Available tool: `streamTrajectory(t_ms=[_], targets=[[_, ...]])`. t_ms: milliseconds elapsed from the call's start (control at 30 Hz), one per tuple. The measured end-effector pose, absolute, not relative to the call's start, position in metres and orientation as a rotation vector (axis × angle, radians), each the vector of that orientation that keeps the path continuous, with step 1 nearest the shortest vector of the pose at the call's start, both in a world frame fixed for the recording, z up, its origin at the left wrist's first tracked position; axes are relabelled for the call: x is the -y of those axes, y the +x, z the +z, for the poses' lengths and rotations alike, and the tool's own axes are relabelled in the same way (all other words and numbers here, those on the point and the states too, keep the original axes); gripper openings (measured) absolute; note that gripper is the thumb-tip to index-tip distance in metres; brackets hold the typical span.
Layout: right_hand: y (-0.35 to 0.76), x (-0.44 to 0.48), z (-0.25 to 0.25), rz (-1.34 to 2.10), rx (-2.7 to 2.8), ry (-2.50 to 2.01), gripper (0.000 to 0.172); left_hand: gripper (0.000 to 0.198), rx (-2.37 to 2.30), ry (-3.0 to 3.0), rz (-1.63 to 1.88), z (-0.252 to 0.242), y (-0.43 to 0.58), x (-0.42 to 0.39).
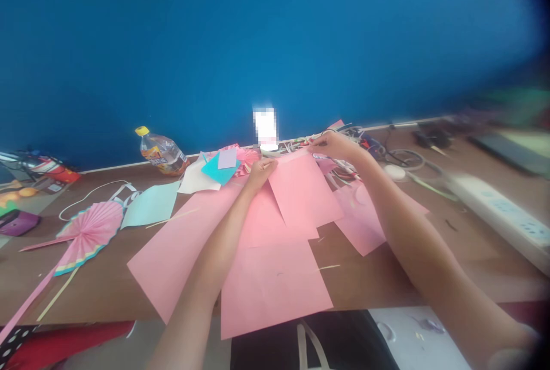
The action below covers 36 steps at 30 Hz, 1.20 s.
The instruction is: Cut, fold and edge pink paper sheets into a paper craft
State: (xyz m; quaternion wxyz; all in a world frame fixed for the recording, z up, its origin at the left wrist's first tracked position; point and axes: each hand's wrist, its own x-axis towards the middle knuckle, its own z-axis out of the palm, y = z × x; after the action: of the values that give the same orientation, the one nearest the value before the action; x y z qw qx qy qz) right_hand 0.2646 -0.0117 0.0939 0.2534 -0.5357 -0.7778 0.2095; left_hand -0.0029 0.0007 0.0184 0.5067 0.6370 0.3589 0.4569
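Note:
A sheet of pink paper (307, 189) is stretched between my two hands, its far edge looking paler, like a narrow fold or strip. My left hand (262, 172) pinches the left end of that edge. At the right end, my right hand (329, 145) grips it with fingers closed. Under the held sheet lie more pink sheets (275, 290), some overlapping and reaching the table's front edge. White, turquoise and lilac paper pieces (221, 168) sit just left of my left hand.
A pleated pink paper fan (92, 229) and a pale green sheet (151, 205) lie on the left. Behind them leans a drink bottle (162, 152) with a yellow cap. A bright phone-like screen (267, 129) stands by the blue wall. At right is a white power strip (501, 215).

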Motion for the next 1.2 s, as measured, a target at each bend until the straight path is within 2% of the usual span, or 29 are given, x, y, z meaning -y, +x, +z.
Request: streamTrajectory(t_ms=[933, 1200], targets=[[0.2616, 0.0163, 0.0992, 0.543, 2.104, -1.474, 0.044, 0.04, -0.857, 1.579, 1.076, 0.0142, -0.0065, -0.0047], [0.2618, 0.0174, 0.103, 0.483, 2.2, -1.44, 0.033, 0.034, -0.863, 1.782, 0.958, 0.0208, -0.0114, -0.007]])
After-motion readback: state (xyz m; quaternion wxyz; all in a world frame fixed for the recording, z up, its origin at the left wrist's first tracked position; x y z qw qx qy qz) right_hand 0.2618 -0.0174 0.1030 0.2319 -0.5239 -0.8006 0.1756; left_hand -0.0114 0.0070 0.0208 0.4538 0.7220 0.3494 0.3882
